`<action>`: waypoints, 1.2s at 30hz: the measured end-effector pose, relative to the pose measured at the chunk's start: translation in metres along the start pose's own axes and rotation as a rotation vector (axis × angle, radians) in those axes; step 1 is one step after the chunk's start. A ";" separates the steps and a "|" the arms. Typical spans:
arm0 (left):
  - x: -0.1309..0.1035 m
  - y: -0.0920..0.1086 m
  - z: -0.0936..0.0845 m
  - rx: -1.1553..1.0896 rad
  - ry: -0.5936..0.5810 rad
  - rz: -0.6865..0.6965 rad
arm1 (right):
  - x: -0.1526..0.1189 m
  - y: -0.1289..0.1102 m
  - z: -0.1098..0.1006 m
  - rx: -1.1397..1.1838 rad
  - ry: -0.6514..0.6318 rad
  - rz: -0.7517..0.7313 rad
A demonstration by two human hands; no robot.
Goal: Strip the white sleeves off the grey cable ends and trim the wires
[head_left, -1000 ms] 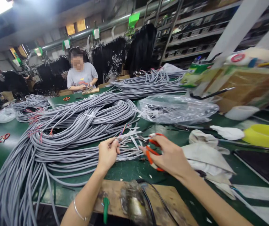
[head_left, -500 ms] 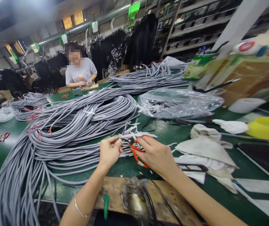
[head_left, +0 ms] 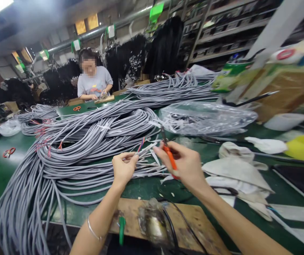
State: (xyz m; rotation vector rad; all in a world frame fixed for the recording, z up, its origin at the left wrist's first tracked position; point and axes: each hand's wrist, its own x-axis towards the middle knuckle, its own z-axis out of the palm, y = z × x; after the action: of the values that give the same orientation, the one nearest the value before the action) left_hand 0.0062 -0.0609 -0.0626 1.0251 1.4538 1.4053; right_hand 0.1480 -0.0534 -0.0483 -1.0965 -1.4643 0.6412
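Note:
Grey cables lie in long loops and bundles across the green table. My left hand pinches the end of one grey cable, and thin coloured wires stick out just past its fingertips. In my right hand is a pair of orange-handled scissors, pointing up and away, apart from the cable end. White strips and stripped cable ends lie between and behind the two hands.
A clear plastic bag lies beyond my right hand, with cloths nearer. A wooden board with a metal fixture stands at the front edge. A co-worker sits across the table. More scissors lie far left.
My right hand has drawn back from the cable end and turned the scissors upward. My left hand stays on the cable. The whole view has shifted slightly.

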 end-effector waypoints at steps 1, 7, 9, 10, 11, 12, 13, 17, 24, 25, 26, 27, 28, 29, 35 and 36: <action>-0.002 0.002 0.001 -0.011 -0.021 0.002 | 0.006 0.001 0.004 0.092 -0.028 0.075; -0.008 0.002 0.005 -0.025 -0.109 0.012 | 0.015 0.016 0.021 0.261 -0.022 0.138; -0.007 -0.002 0.007 -0.012 -0.110 0.038 | 0.009 0.016 0.020 0.287 -0.032 0.146; -0.007 -0.005 0.007 -0.012 -0.110 0.062 | 0.006 0.015 0.020 0.299 -0.041 0.150; -0.007 -0.007 0.008 -0.024 -0.114 0.091 | 0.003 0.014 0.019 0.309 -0.044 0.154; -0.007 -0.010 0.009 -0.045 -0.121 0.121 | 0.000 0.013 0.019 0.315 -0.040 0.159; -0.007 -0.011 0.010 -0.071 -0.125 0.145 | -0.002 0.011 0.020 0.319 -0.031 0.163; -0.010 -0.012 0.010 -0.117 -0.066 0.146 | -0.009 0.007 0.023 0.321 0.011 0.163; -0.011 -0.002 0.012 -0.330 -0.016 -0.071 | -0.012 0.007 0.025 0.335 0.075 0.213; -0.011 0.000 0.012 -0.354 -0.012 -0.084 | -0.010 0.009 0.025 0.353 0.076 0.225; -0.011 0.002 0.011 -0.369 -0.024 -0.095 | -0.009 0.010 0.025 0.373 0.073 0.237; -0.011 0.004 0.010 -0.375 -0.061 -0.108 | -0.006 0.012 0.024 0.394 0.064 0.249; -0.010 0.007 0.007 -0.373 -0.125 -0.119 | -0.004 0.013 0.023 0.410 0.050 0.259; -0.010 0.010 0.004 -0.356 -0.211 -0.127 | -0.002 0.015 0.022 0.419 0.030 0.268; -0.004 0.018 -0.014 -0.173 -0.425 0.067 | -0.002 0.016 0.011 0.299 -0.042 0.221; -0.003 0.018 -0.016 -0.170 -0.378 0.123 | -0.004 0.015 0.010 0.211 -0.049 0.167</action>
State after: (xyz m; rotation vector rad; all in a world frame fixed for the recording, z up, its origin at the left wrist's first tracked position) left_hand -0.0079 -0.0677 -0.0444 1.2094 0.9956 1.3084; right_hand 0.1425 -0.0485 -0.0649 -1.0495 -1.3216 0.9246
